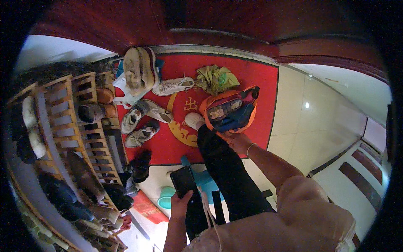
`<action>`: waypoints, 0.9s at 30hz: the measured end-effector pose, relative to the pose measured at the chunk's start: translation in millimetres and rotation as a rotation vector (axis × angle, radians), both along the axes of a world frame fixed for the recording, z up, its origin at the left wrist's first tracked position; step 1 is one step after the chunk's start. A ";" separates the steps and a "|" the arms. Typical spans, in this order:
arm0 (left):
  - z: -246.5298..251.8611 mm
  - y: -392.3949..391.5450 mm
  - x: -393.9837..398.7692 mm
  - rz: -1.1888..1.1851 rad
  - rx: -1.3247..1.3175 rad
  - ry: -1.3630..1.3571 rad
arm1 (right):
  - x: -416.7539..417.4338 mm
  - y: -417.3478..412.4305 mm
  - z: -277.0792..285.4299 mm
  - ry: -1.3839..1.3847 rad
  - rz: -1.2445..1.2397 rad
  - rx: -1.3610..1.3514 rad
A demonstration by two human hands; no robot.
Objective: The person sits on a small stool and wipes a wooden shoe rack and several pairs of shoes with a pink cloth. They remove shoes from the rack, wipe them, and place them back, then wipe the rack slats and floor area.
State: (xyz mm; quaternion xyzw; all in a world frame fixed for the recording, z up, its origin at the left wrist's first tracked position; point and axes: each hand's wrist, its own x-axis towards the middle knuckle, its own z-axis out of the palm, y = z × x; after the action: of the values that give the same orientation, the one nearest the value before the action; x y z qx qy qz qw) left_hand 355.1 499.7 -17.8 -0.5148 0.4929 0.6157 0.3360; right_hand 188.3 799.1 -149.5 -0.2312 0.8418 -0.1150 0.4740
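Note:
My left hand [182,201] holds a dark, flat rectangular object [183,181], perhaps a phone or wallet, low at the centre. To the right, my right hand [237,142] reaches to the near edge of an orange bag [206,104]; its fingers are partly hidden, so its grip cannot be told. Inside the bag lie a flower-patterned item [225,109] and dark blue cloth. A crumpled yellow-green bag [217,78] lies just beyond it. My foot in a white shoe [194,120] rests on the red doormat [264,94], beside the orange bag.
Several worn shoes [160,112] lie on the mat's left part. A wooden shoe rack [73,121] full of footwear stands at the left. A turquoise plastic stool [206,181] and a green basin [165,197] are near my legs. A dark red door [220,19] is beyond the mat.

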 end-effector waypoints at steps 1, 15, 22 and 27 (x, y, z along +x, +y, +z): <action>8.7 -1.6 2.9 0.007 -0.011 0.045 | -1.2 -1.7 5.5 -0.026 -0.033 0.069; 87.4 -26.4 39.9 0.145 -0.033 0.011 | 32.9 -78.9 21.2 -0.259 -0.049 0.259; 103.3 -26.0 67.4 0.212 -0.024 0.015 | 69.1 -68.0 10.6 -0.046 -0.025 0.182; 111.2 -28.6 67.4 0.186 -0.041 -0.035 | 65.3 -49.2 -27.5 0.209 -0.149 0.121</action>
State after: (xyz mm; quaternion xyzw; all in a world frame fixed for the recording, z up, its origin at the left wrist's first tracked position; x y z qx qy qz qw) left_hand 422.5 471.1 93.4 -0.5758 0.4496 0.6249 0.2753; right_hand 253.6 749.9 -177.0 -0.1500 0.9067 -0.0743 0.3872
